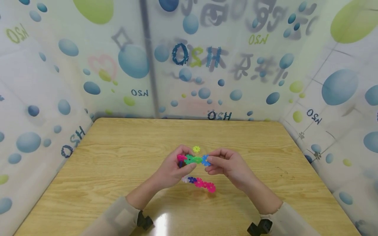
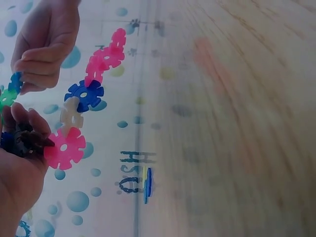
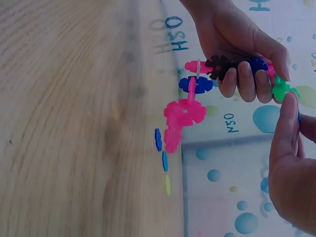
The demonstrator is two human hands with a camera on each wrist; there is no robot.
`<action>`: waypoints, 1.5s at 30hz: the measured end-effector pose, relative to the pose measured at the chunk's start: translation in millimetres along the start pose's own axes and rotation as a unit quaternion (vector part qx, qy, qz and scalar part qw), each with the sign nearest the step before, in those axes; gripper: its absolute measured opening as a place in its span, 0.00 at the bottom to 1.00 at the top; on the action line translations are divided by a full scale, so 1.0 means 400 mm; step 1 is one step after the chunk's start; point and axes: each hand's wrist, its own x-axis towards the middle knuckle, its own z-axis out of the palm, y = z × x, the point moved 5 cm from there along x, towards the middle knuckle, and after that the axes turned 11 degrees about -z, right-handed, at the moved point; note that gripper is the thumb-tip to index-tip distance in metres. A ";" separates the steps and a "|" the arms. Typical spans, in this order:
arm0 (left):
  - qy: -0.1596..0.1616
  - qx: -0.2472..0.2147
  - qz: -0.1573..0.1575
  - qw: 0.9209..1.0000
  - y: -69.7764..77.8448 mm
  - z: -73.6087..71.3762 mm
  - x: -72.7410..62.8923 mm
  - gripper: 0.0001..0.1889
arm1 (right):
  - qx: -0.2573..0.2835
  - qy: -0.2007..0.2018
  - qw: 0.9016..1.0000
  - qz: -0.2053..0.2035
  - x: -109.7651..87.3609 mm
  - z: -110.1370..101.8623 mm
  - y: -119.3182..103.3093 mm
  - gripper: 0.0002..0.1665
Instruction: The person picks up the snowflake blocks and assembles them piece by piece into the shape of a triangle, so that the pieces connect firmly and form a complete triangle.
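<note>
A chain of slotted plastic flower discs runs through my left hand [image 1: 172,168], whose fingers curl round its dark middle part [image 3: 219,67]. Green discs [image 1: 189,159] stick out between the two hands. Between thumb and fingertips my right hand [image 1: 231,167] pinches a blue disc [image 1: 206,160] at the green end; whether their slots are locked cannot be told. The chain's other end hangs free below the left hand, with a white disc [image 2: 72,116], a dark blue disc [image 2: 84,96] and several pink discs [image 3: 185,112]. Fingers hide part of the chain.
On the wooden table [image 1: 118,141], beyond the hands, lies a loose yellow disc [image 1: 196,148]. Two loose blue discs, one of them darker [image 3: 158,139], show near it in the right wrist view. A printed curtain [image 1: 189,91] encloses the table's back and sides.
</note>
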 end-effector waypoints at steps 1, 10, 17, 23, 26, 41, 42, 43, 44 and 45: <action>-0.001 0.001 -0.001 1.000 0.000 0.001 0.000 0.11 | 0.004 0.000 1.000 0.001 -0.001 0.001 0.001 0.13; -0.003 0.008 -0.015 1.000 -0.001 0.008 -0.004 0.13 | 0.049 0.020 0.999 0.001 -0.008 0.015 0.016 0.04; -0.008 -0.001 -0.020 1.000 -0.009 0.014 -0.003 0.13 | 0.065 0.053 0.996 0.017 -0.010 0.025 0.031 0.04; -0.011 -0.012 -0.028 0.999 -0.011 0.015 -0.002 0.12 | 0.076 0.066 0.995 0.028 -0.011 0.031 0.030 0.05; -0.013 -0.016 -0.029 0.999 -0.008 0.014 -0.003 0.13 | 0.082 0.069 0.994 0.034 -0.011 0.034 0.030 0.05; -0.005 -0.009 -0.027 1.000 -0.003 -0.003 0.001 0.12 | 0.000 0.010 1.000 0.030 0.008 -0.008 0.047 0.13; -0.003 -0.010 -0.028 1.000 -0.002 -0.006 -0.001 0.13 | -0.011 0.014 0.999 0.030 0.014 -0.018 0.052 0.15; -0.001 -0.010 -0.030 0.999 -0.002 -0.009 -0.002 0.13 | -0.022 0.018 0.999 0.032 0.019 -0.028 0.057 0.16; 0.001 -0.010 -0.032 0.999 -0.002 -0.012 -0.003 0.13 | -0.035 0.021 0.999 0.033 0.026 -0.038 0.063 0.18; 0.002 -0.009 -0.034 0.999 -0.002 -0.014 -0.004 0.13 | -0.050 0.025 0.998 0.036 0.033 -0.048 0.069 0.20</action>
